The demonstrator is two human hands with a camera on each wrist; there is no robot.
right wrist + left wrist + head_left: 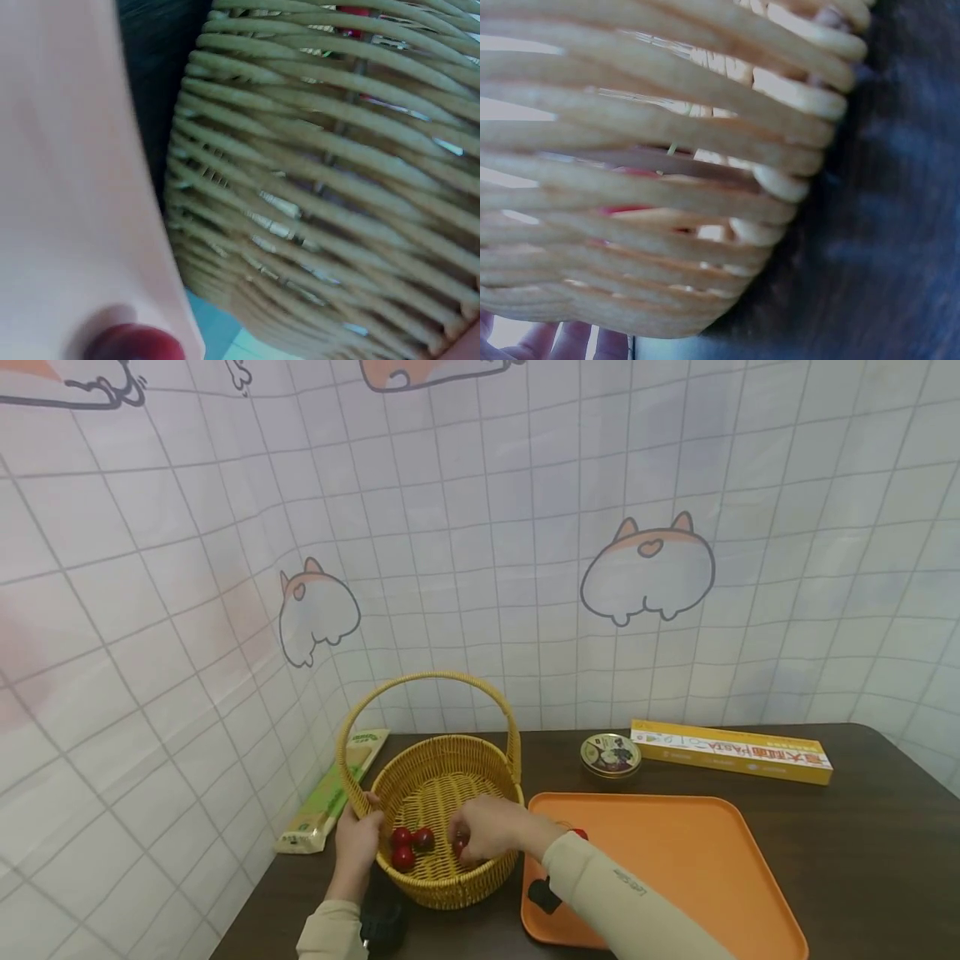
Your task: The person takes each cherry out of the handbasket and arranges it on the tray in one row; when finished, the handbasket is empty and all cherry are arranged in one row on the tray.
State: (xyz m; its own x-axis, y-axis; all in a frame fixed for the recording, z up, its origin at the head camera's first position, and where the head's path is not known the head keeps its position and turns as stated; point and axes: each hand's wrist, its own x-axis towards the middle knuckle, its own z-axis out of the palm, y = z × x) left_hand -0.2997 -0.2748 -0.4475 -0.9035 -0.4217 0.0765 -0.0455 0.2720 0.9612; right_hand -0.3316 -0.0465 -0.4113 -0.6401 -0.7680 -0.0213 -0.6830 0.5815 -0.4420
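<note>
A round wicker basket (442, 777) with a tall hoop handle stands on the dark table. My left hand (362, 827) grips its left rim, thumb over the edge. My right hand (472, 842) reaches down inside the basket, fingers curled round a small red fruit (459, 844). Three more red fruits (402, 858) lie on the basket floor between my hands. The left wrist view shows the basket's weave (667, 150) close up, with fingertips (555, 341) at the bottom. Another red fruit (135, 345) lies on the orange tray (67, 187) beside the basket wall (337, 187).
The orange tray (675, 877) lies right of the basket. Behind it sit a round tin (611, 754) and a long yellow box (731, 752). A green and yellow packet (330, 793) leans by the left wall. A tiled cloth backdrop surrounds the table (877, 852).
</note>
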